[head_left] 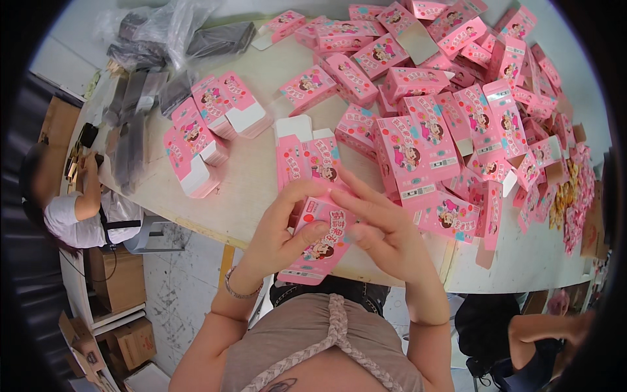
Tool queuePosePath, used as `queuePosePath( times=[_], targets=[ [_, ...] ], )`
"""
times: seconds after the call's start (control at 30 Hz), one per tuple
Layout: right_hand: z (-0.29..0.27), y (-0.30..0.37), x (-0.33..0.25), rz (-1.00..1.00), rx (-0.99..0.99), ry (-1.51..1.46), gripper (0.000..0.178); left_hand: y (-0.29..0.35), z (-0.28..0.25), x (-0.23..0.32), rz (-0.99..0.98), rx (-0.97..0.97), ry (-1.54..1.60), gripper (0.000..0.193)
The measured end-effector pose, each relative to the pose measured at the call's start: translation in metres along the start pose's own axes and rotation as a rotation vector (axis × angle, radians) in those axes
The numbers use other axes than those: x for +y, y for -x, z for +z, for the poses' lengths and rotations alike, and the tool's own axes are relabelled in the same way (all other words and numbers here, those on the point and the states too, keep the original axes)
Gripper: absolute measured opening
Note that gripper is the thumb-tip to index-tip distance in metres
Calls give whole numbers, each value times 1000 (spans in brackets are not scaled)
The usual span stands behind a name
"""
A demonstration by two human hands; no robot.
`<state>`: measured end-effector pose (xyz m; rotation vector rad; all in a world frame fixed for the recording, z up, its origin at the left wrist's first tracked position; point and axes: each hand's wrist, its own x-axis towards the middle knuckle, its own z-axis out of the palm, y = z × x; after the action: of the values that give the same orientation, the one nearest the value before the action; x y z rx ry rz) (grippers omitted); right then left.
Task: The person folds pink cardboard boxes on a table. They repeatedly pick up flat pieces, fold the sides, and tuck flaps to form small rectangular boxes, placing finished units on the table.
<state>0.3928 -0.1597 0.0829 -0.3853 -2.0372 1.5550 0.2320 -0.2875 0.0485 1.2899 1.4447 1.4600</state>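
A pink printed carton [320, 245] is held tilted at the table's near edge, in front of my body. My left hand [281, 228] is closed round its left side, the thumb lying across the printed front. My right hand [386, 228] has its fingers stretched out and slightly apart, the fingertips at the carton's far end and the thumb beside its right edge. Whether the far end's flaps are folded in is hidden by the fingers. Just beyond lie flat pink cartons [307, 157] with white flaps showing.
Stacks of flat cartons [219, 104] lie left of centre. A large heap of formed pink cartons [424, 144] covers the right side, with small wrapped packets [575, 202] beyond. Dark wrapped goods [219, 40] lie far left. One person [78, 215] is at left, another [542, 346] at lower right.
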Motion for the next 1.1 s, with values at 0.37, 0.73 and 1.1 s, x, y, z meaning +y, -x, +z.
queuePosePath(
  times=[0.37, 0.73, 1.1],
  targets=[
    [20, -51, 47, -42, 606, -175, 58, -33, -37, -37, -61, 591, -100, 56],
    [25, -15, 52, 92, 62, 678, 21, -38, -22, -76, -175, 576, 156, 49],
    [22, -8, 16, -1, 57, 285, 88, -62, 18, 6, -221, 248, 726, 73]
  ],
)
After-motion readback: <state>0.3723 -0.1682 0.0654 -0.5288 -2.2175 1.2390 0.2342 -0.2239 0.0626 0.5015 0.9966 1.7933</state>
